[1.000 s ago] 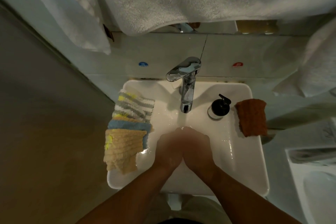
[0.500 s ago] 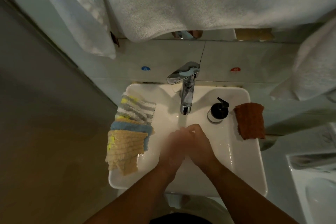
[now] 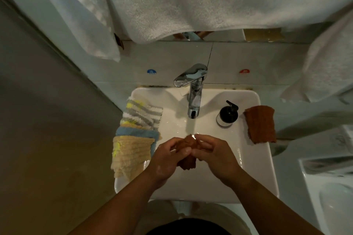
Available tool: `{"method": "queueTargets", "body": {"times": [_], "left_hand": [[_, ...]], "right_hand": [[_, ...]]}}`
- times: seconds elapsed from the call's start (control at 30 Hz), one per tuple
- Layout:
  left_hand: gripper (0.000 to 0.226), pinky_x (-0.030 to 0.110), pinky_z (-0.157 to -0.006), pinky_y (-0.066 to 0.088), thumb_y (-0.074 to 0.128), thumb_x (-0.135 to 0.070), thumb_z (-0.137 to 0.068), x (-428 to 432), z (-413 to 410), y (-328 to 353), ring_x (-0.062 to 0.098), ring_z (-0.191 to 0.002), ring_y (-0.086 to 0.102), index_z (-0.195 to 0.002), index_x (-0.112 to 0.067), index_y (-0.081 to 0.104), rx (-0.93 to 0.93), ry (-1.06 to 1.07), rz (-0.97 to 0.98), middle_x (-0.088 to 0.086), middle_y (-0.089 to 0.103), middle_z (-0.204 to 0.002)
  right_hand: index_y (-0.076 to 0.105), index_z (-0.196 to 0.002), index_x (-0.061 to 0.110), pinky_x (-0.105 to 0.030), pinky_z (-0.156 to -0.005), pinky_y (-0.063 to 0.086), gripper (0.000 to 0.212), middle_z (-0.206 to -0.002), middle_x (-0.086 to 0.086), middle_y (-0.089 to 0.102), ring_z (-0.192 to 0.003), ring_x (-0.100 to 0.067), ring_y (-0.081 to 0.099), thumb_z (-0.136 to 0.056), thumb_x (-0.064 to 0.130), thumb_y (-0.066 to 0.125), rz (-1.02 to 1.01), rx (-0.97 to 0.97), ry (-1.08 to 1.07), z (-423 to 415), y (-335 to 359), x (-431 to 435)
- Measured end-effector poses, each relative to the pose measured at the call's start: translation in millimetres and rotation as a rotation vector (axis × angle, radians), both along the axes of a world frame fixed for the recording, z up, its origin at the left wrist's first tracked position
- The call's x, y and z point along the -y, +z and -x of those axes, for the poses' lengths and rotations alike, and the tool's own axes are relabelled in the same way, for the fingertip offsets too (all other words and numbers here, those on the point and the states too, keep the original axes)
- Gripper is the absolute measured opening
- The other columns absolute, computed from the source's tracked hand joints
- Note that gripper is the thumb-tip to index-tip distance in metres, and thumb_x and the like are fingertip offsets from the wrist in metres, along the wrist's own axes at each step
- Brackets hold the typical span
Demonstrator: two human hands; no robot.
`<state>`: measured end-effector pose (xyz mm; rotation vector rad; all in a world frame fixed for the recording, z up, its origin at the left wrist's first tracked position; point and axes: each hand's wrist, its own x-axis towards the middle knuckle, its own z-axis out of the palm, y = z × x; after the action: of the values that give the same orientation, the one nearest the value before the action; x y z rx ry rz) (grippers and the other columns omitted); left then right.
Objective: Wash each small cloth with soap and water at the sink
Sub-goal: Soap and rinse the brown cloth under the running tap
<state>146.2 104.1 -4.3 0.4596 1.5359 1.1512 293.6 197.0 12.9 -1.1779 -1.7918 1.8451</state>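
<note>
Brown cloth (image 3: 188,164) is bunched over the sink (image 3: 265,168), under water running from the tap (image 3: 194,99); I see my left grip (image 3: 168,158) and right grip (image 3: 215,156), fingers curled round it.

We saw a white sink (image 3: 254,97) with small cloths (image 3: 137,133) overlapping along its left rim, a faucet (image 3: 194,89) at the back, a dark pump bottle (image 3: 228,114) beside it, and a brown cloth (image 3: 260,124) on its right rim.
</note>
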Motion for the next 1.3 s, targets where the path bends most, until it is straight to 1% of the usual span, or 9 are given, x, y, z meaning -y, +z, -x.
{"method": "queueTargets", "body": {"times": [0.17, 0.27, 0.37, 0.57, 0.73, 0.83, 1.03, 1.17, 1.3], "left_hand": [[0.016, 0.043, -0.077, 0.059, 0.056, -0.003, -0.097, 3.1, 12.9, -7.1, 0.032, -0.094, 0.071, -0.102, -0.006, 0.07, 0.089, 0.292, 0.092, 0.015, 0.075, -0.098], [0.017, 0.041, -0.068, 0.056, 0.056, 0.001, -0.094, 6.8, 16.5, -11.3, 0.036, -0.09, 0.069, -0.107, 0.0, 0.067, 0.096, 0.236, 0.088, 0.022, 0.072, -0.101], [0.031, 0.049, -0.083, 0.06, 0.066, -0.004, -0.091, 5.4, 12.5, -10.7, 0.038, -0.104, 0.07, -0.122, -0.002, 0.062, 0.161, 0.183, 0.043, 0.021, 0.071, -0.114], [0.036, 0.044, -0.088, 0.059, 0.075, -0.003, -0.082, 5.0, 37.5, -8.8, 0.034, -0.103, 0.072, -0.117, -0.003, 0.068, 0.11, 0.18, 0.051, 0.018, 0.074, -0.11], [0.05, 0.05, -0.099, 0.054, 0.081, -0.017, -0.073, 12.8, 55.9, -10.1, 0.036, -0.105, 0.071, -0.119, -0.001, 0.068, 0.15, 0.16, 0.091, 0.02, 0.073, -0.111], [0.044, 0.046, -0.098, 0.053, 0.074, -0.02, -0.08, 14.9, 57.3, -8.3, 0.034, -0.107, 0.07, -0.119, -0.001, 0.069, 0.215, 0.177, 0.079, 0.02, 0.073, -0.113], [0.026, 0.04, -0.094, 0.054, 0.065, -0.009, -0.091, 14.1, 52.2, -12.8, 0.031, -0.105, 0.071, -0.115, -0.001, 0.071, 0.134, 0.255, 0.044, 0.018, 0.074, -0.11], [0.026, 0.038, -0.076, 0.059, 0.063, 0.007, -0.089, 13.9, 52.1, -17.8, 0.035, -0.101, 0.07, -0.112, -0.003, 0.067, 0.114, 0.254, 0.064, 0.02, 0.073, -0.109], [0.048, 0.044, -0.091, 0.057, 0.075, 0.012, -0.074, 17.2, 57.7, -20.5, 0.038, -0.109, 0.068, -0.118, -0.005, 0.067, 0.136, 0.179, 0.065, 0.019, 0.072, -0.114]], "right_hand": [[0.08, -0.089, 0.02, -0.032, -0.075, 0.054, 0.039, -0.089, -0.003, 0.077, -0.087, -0.02, 0.069, -0.087, -0.007, 0.052, 0.294, -0.036, -0.276, -6.3, 0.9, -12.2], [0.074, -0.093, 0.012, -0.036, -0.068, 0.054, 0.025, -0.096, -0.01, 0.073, -0.093, -0.028, 0.066, -0.095, 0.004, 0.051, 0.434, -0.048, -0.302, -6.4, -1.1, -11.8], [0.062, -0.105, 0.013, -0.037, -0.059, 0.054, 0.012, -0.107, -0.015, 0.064, -0.098, -0.035, 0.063, -0.096, 0.02, 0.063, 0.529, -0.029, -0.228, -3.6, -6.8, -7.8], [0.068, -0.112, 0.013, -0.036, -0.072, 0.061, 0.038, -0.103, -0.011, 0.075, -0.091, -0.028, 0.074, -0.077, 0.008, 0.082, 0.34, 0.024, -0.125, -13.2, -9.8, -21.3], [0.069, -0.115, 0.003, -0.055, -0.088, 0.056, 0.034, -0.106, -0.022, 0.073, -0.097, -0.041, 0.07, -0.085, 0.019, 0.074, 0.519, -0.027, -0.197, -28.4, -20.8, -29.6], [0.072, -0.11, 0.01, -0.042, -0.075, 0.061, 0.019, -0.097, -0.013, 0.075, -0.085, -0.03, 0.072, -0.094, 0.021, 0.068, 0.439, -0.01, -0.287, -28.1, -22.1, -28.0], [0.066, -0.094, 0.017, -0.032, -0.058, 0.055, 0.025, -0.082, -0.006, 0.07, -0.073, -0.022, 0.07, -0.1, 0.04, 0.057, 0.019, 0.239, -0.19, -21.4, -19.5, -32.5], [0.064, -0.107, 0.013, -0.032, -0.067, 0.06, 0.018, -0.097, -0.008, 0.074, -0.085, -0.02, 0.074, -0.096, 0.027, 0.067, 0.145, 0.107, -0.148, -25.9, -22.6, -36.4], [0.064, -0.119, 0.011, -0.034, -0.077, 0.06, 0.034, -0.107, -0.01, 0.076, -0.097, -0.026, 0.074, -0.087, 0.008, 0.074, 0.246, -0.034, -0.061, -36.6, -24.3, -40.9]]}}
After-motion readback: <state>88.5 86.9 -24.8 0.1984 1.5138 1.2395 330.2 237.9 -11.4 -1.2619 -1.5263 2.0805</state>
